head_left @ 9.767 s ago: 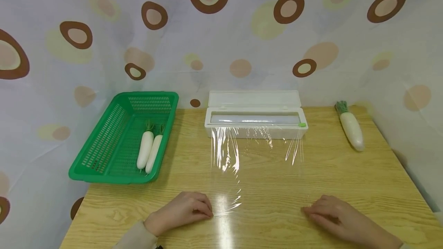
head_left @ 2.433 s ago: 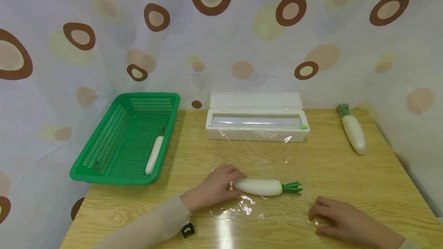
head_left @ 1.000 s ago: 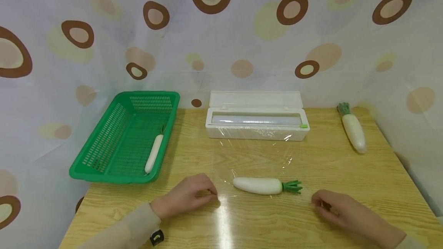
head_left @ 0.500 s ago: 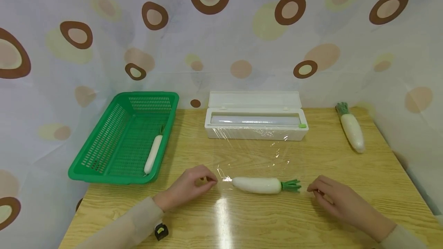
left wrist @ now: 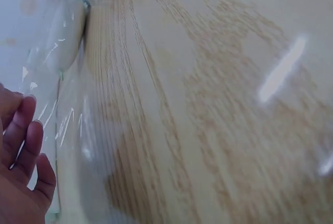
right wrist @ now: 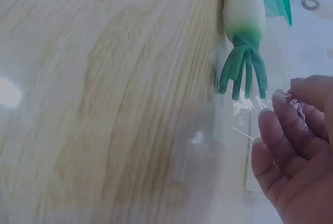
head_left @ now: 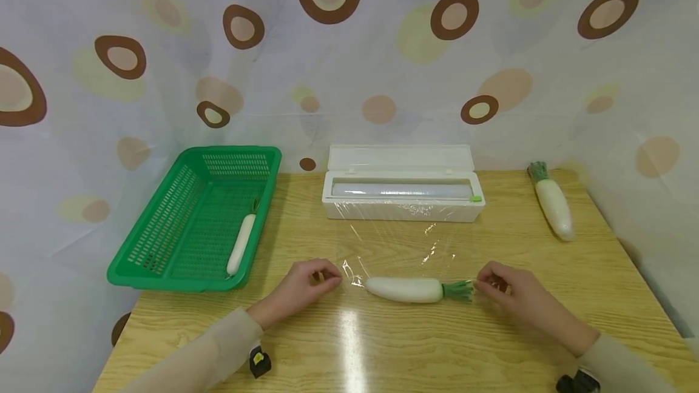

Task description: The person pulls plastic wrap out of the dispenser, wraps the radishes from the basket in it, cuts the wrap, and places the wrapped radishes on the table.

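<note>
A white radish (head_left: 404,290) with green leaf stubs lies crosswise on a clear sheet of cling film (head_left: 398,247). In the right wrist view its leaf stubs (right wrist: 243,70) point toward the right hand. At the tip end, the left hand (head_left: 306,287) pinches the film's near left corner between thumb and forefinger. Beside the leaves, the right hand (head_left: 516,296) pinches the other corner, with film bunched at its fingers (right wrist: 283,112). The film passes over the radish (left wrist: 66,34) in the left wrist view. It runs back to an uncapped white dispenser box (head_left: 404,210).
A green basket (head_left: 122,278) on the left holds one smaller radish (head_left: 240,246). Another radish (head_left: 554,208), wrapped in film, lies at the back right. The box lid (head_left: 401,157) stands raised against the patterned curtain. A green slider (head_left: 476,198) sits at the box's right end.
One radish came out of the basket onto the film, set down by the left hand. Both hands have since moved away from the body, bringing the film's near edge up to the radish.
</note>
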A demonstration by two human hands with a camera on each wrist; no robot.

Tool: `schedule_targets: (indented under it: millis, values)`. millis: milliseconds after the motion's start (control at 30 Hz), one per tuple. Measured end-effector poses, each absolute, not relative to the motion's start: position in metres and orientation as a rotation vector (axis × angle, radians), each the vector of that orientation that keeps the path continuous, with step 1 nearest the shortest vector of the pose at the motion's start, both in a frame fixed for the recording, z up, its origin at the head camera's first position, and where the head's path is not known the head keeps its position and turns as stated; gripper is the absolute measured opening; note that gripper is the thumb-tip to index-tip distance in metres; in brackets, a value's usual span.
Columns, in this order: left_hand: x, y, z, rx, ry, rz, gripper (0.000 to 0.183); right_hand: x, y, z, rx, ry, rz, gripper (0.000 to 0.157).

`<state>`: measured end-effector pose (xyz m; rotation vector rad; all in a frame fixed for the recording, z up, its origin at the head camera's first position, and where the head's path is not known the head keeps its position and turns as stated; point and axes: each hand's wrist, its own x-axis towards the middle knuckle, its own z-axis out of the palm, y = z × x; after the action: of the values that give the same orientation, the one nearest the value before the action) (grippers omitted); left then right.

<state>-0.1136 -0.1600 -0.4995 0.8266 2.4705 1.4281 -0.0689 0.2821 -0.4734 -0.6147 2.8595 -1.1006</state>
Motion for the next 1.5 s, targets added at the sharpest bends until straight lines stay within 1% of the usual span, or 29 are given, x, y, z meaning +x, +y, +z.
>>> schedule_targets:
  millis: [67, 167, 367, 500, 633, 733, 900, 1000, 1067, 1133, 1200, 1233, 1333, 1367, 1400, 1433, 1500]
  values:
    - [-0.114, -0.160, -0.501, 0.751, 2.470, 1.419, 0.009, -0.072, 0.283, -0.476, -0.510, 2.832, -1.134, 0.003]
    - [-0.114, -0.160, -0.502, 0.666, 2.470, 1.393, 0.009, -0.076, 0.285, -0.480, -0.391, 2.789, -1.148, 0.006]
    - [-0.115, -0.157, -0.506, 0.588, 2.501, 1.328, 0.007, -0.078, 0.284, -0.487, -0.322, 2.768, -1.143, 0.005]
    - [-0.116, -0.153, -0.508, 0.619, 2.586, 1.240, 0.005, -0.077, 0.281, -0.490, -0.335, 2.803, -1.128, 0.008]
    - [-0.115, -0.149, -0.510, 0.680, 2.675, 1.085, 0.005, -0.076, 0.281, -0.491, -0.375, 2.813, -1.125, 0.007]
    - [-0.114, -0.148, -0.511, 0.698, 2.686, 1.072, 0.006, -0.076, 0.284, -0.491, -0.386, 2.756, -1.174, 0.004]
    - [-0.114, -0.149, -0.511, 0.734, 2.658, 1.168, 0.007, -0.076, 0.293, -0.490, -0.389, 2.585, -1.319, 0.013]
    - [-0.113, -0.149, -0.509, 0.722, 2.667, 1.200, 0.009, -0.076, 0.295, -0.489, -0.362, 2.603, -1.321, 0.020]
    - [-0.110, -0.148, -0.507, 0.699, 2.717, 1.196, 0.010, -0.076, 0.293, -0.488, -0.324, 2.702, -1.279, 0.021]
    - [-0.106, -0.145, -0.505, 0.723, 2.805, 1.166, 0.013, -0.075, 0.289, -0.488, -0.330, 2.825, -1.242, 0.018]
    - [-0.101, -0.140, -0.501, 0.852, 2.911, 1.113, 0.015, -0.074, 0.283, -0.486, -0.420, 2.970, -1.200, 0.013]
    - [-0.098, -0.137, -0.499, 0.962, 2.964, 1.067, 0.016, -0.073, 0.279, -0.486, -0.515, 3.037, -1.181, 0.011]
    - [-0.092, -0.124, -0.493, 1.357, 3.039, 0.918, 0.018, -0.073, 0.269, -0.483, -0.952, 3.143, -1.095, 0.007]
    - [-0.089, -0.119, -0.492, 1.481, 3.033, 0.858, 0.019, -0.073, 0.265, -0.482, -1.119, 3.148, -1.054, 0.009]
    - [-0.087, -0.115, -0.491, 1.570, 3.015, 0.790, 0.020, -0.073, 0.260, -0.481, -1.272, 3.132, -1.015, 0.014]
    - [-0.085, -0.110, -0.490, 1.630, 2.990, 0.731, 0.021, -0.073, 0.256, -0.481, -1.413, 3.106, -0.978, 0.021]
    - [-0.082, -0.102, -0.488, 1.666, 2.938, 0.629, 0.022, -0.072, 0.246, -0.482, -1.624, 3.053, -0.905, 0.033]
